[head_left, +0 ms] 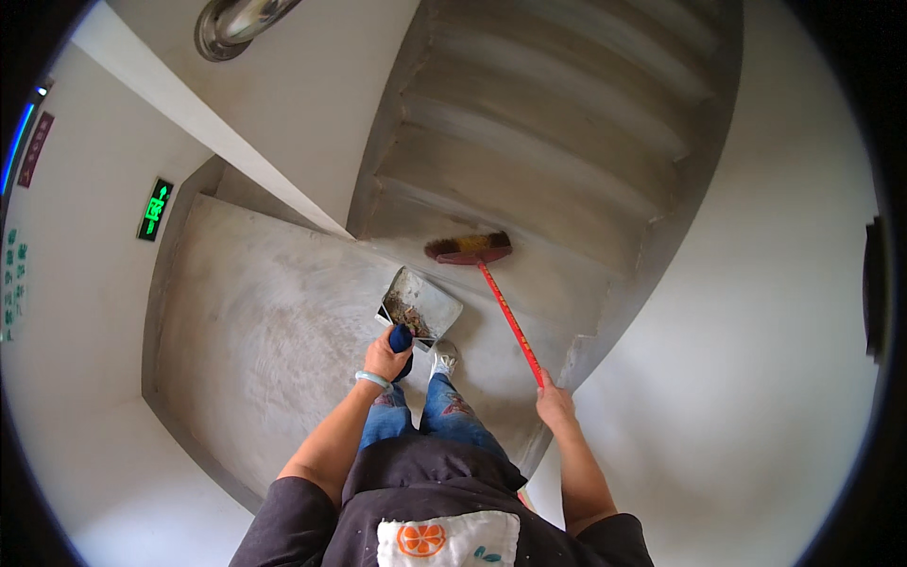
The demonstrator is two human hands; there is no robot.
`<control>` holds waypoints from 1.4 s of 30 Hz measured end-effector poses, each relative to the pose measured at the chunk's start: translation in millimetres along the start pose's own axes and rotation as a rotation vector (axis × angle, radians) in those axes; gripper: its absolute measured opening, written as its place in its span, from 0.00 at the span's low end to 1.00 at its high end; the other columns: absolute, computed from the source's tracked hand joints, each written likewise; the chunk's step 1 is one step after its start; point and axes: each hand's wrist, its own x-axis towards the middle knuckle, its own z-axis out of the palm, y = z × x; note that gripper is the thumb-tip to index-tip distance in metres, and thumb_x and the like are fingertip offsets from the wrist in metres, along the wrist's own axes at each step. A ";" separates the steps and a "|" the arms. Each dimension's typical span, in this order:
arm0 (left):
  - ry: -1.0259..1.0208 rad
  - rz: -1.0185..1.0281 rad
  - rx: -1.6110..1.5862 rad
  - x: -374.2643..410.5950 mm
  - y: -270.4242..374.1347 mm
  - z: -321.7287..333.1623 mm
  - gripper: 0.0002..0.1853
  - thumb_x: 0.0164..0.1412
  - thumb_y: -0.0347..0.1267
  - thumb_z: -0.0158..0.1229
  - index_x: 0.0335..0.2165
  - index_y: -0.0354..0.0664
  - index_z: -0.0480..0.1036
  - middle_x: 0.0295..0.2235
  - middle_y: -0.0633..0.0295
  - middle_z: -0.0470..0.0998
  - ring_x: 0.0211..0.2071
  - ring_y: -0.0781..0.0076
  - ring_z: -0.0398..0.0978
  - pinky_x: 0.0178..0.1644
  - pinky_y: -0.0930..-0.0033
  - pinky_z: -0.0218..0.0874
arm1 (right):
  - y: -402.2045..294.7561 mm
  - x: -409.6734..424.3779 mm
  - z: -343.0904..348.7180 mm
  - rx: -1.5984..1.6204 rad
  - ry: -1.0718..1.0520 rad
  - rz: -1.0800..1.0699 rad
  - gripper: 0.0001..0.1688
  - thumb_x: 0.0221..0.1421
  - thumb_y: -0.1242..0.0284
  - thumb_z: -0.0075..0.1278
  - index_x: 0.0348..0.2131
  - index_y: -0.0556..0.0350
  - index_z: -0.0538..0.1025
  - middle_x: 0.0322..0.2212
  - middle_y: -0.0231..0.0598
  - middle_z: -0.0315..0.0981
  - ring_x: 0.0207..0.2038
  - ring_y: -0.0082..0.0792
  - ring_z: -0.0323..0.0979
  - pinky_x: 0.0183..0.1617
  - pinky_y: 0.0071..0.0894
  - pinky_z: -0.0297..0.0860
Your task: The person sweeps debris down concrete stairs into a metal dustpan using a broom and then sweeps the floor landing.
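Note:
My left hand (387, 356), with a pale bangle at the wrist, is closed on a dark blue handle or cloth-wrapped grip (402, 339) just above the dustpan. The metal-grey dustpan (434, 301) lies open towards the stairs, with leaves and debris (409, 317) gathered near its back. My right hand (555, 404) grips the red handle (511, 322) of a push broom. The broom head (469, 248), with dark and yellow bristles, rests at the foot of the stairs, beyond the dustpan and to its right.
Concrete stairs (524, 135) rise ahead and to the right. A concrete landing (248, 305) spreads to the left, bordered by white walls. A metal handrail (244, 25) shows at the upper left, and a lit green exit sign (154, 209) is on the left wall. My shoe (444, 358) stands close to the dustpan.

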 end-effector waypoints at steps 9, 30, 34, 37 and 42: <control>-0.100 -0.013 -0.038 38.0 -4.0 12.9 0.23 0.45 0.40 0.63 0.39 0.39 0.71 0.31 0.44 0.76 0.35 0.46 0.74 0.39 0.59 0.66 | -32.0 -79.6 119.2 0.469 0.024 -0.199 0.30 0.57 0.65 0.42 0.58 0.43 0.58 0.34 0.57 0.73 0.38 0.57 0.71 0.44 0.49 0.66; -0.051 0.042 0.092 -1.8 -11.2 53.5 0.22 0.44 0.37 0.63 0.38 0.39 0.71 0.29 0.45 0.76 0.33 0.48 0.75 0.36 0.60 0.66 | 94.1 44.3 -57.4 0.037 0.030 0.035 0.25 0.61 0.64 0.35 0.56 0.20 0.59 0.33 0.47 0.74 0.37 0.49 0.72 0.41 0.46 0.69; 0.022 0.029 0.117 0.7 -21.6 82.1 0.17 0.45 0.37 0.63 0.33 0.41 0.71 0.27 0.47 0.76 0.31 0.48 0.75 0.34 0.59 0.66 | 162.2 44.4 -28.8 0.097 0.041 0.153 0.25 0.60 0.62 0.34 0.57 0.23 0.58 0.32 0.47 0.74 0.38 0.48 0.73 0.42 0.47 0.68; 0.025 0.031 0.103 11.9 -36.0 84.9 0.16 0.45 0.37 0.63 0.31 0.41 0.70 0.25 0.49 0.75 0.29 0.49 0.75 0.32 0.61 0.65 | 180.0 43.6 -2.3 0.174 0.084 0.235 0.25 0.60 0.62 0.35 0.57 0.24 0.58 0.33 0.47 0.74 0.38 0.49 0.72 0.42 0.47 0.68; 0.020 0.070 0.141 15.6 -41.9 100.7 0.17 0.44 0.38 0.64 0.31 0.41 0.69 0.25 0.48 0.75 0.29 0.48 0.75 0.32 0.61 0.65 | 196.0 38.4 74.4 0.386 0.210 0.293 0.25 0.60 0.62 0.36 0.57 0.29 0.59 0.35 0.49 0.74 0.41 0.50 0.71 0.44 0.47 0.67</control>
